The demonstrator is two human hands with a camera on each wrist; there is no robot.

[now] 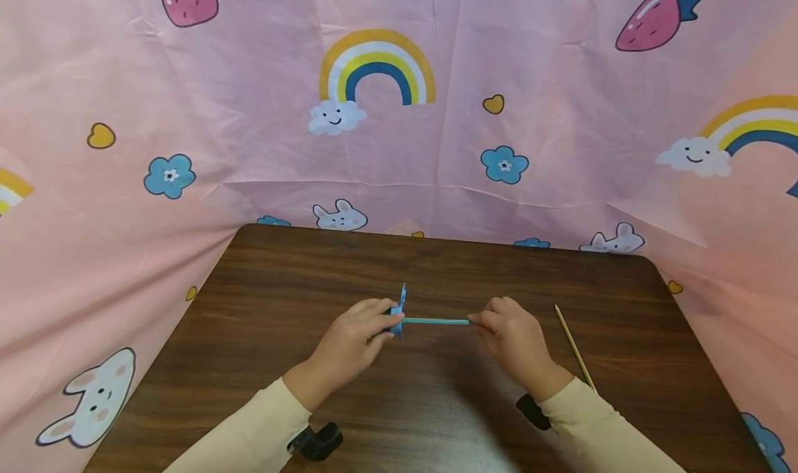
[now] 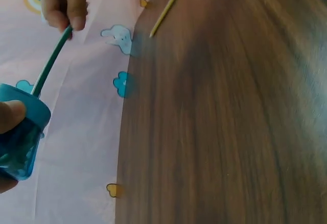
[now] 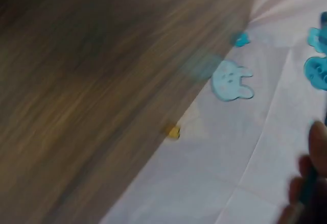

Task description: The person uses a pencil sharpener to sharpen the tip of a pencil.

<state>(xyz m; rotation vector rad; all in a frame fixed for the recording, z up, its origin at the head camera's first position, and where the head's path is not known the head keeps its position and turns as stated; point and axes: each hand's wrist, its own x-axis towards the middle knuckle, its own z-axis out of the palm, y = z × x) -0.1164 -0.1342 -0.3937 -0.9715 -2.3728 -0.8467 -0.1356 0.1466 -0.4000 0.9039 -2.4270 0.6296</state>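
My left hand (image 1: 358, 334) holds a small blue pencil sharpener (image 1: 397, 318) between thumb and fingers. In the left wrist view the sharpener (image 2: 37, 113) has a teal top and a see-through blue body with something dark inside. A teal pencil (image 1: 436, 320) runs level from it to my right hand (image 1: 510, 334), which pinches the far end. Where the pencil (image 2: 51, 63) meets the sharpener's top, its tip is hidden. At the right wrist view's edge, my right hand (image 3: 318, 150) is blurred and partly cut off around the pencil (image 3: 308, 185).
A yellow pencil (image 1: 575, 348) lies on the dark wooden table (image 1: 280, 272), just right of my right hand. Behind the table and along its sides hangs a pink patterned cloth (image 1: 249, 78). A black wrist device (image 1: 318, 442) shows under the left sleeve.
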